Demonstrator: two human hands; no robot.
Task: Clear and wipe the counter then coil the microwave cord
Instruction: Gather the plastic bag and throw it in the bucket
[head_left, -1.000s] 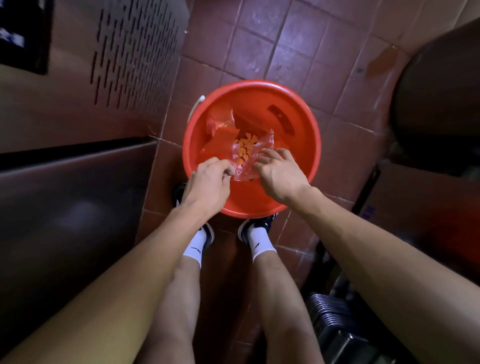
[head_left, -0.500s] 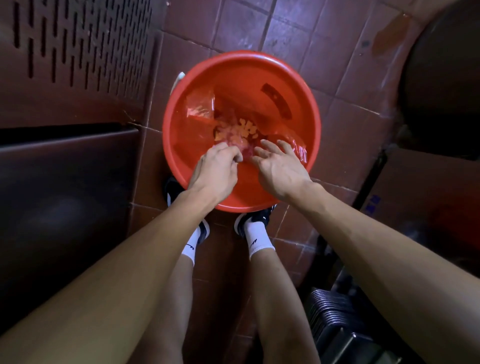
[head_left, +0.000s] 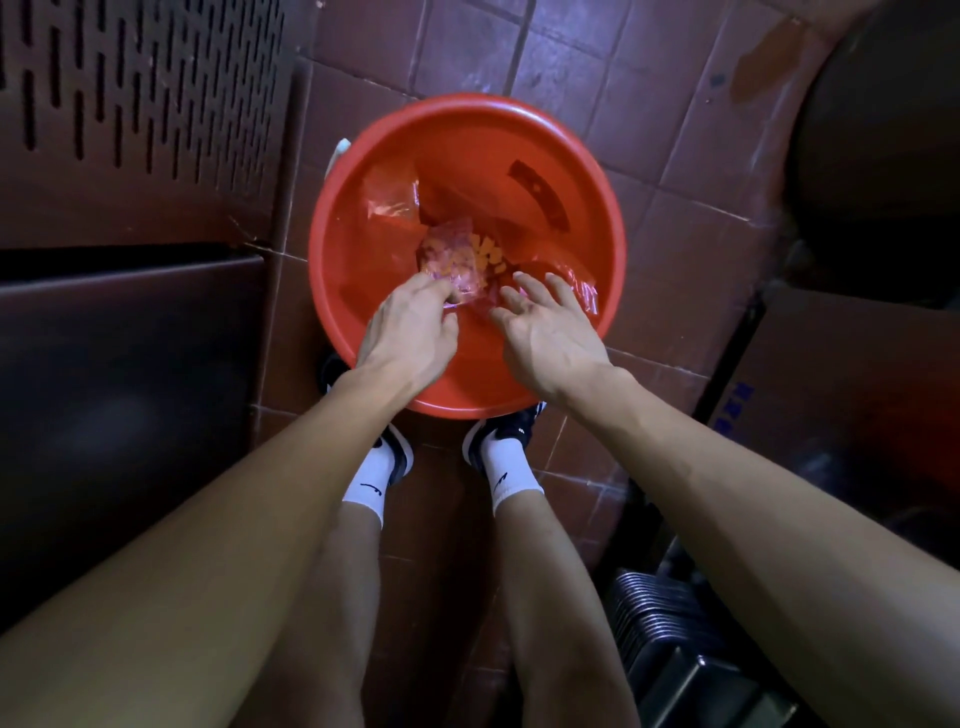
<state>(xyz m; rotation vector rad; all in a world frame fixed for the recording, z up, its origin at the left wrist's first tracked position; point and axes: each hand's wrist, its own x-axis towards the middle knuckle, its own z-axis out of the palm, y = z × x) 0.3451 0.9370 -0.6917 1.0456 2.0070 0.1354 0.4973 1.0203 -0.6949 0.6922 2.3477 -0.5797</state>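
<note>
Over the red basin (head_left: 332, 270) on the tiled floor: left hand (head_left: 410, 332) fingers pinch the clear plastic bag (head_left: 449, 260) of orange bits inside it. Right hand (head_left: 545, 332) fingers spread and relaxed, hovering just beside the bag, holding nothing.

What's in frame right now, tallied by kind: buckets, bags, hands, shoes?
Red bucket: 1
Clear plastic bag of orange pieces, pinched by the left hand: 1
Hands: 2, left hand, right hand
Shoes: 2, one, the other
Total: 6
</note>
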